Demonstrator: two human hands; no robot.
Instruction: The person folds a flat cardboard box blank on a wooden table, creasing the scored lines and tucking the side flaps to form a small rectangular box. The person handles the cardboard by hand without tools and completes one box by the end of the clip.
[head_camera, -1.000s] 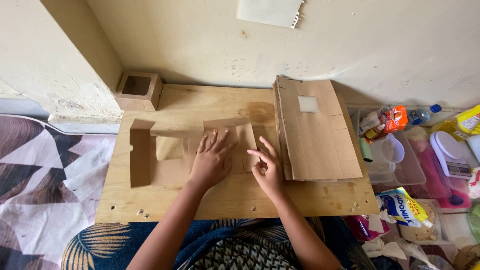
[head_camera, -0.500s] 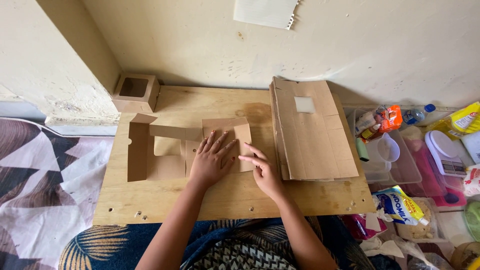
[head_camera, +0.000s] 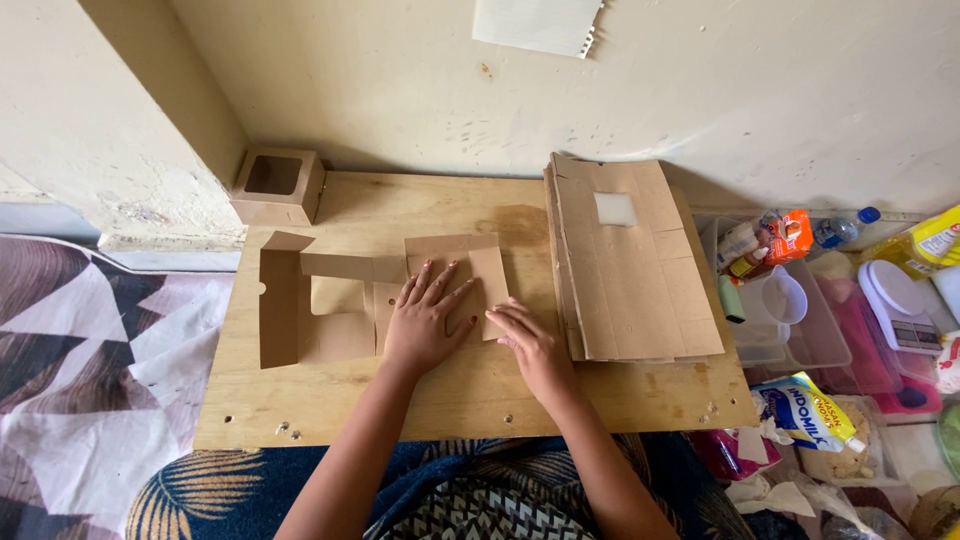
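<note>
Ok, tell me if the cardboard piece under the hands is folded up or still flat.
Mostly flat: the box blank lies spread on the wooden board, left hand pressing it; only its left flap stands up.

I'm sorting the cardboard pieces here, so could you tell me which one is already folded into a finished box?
The small brown box at the board's far-left corner stands assembled, with an open window on top. The others lie flat.
</note>
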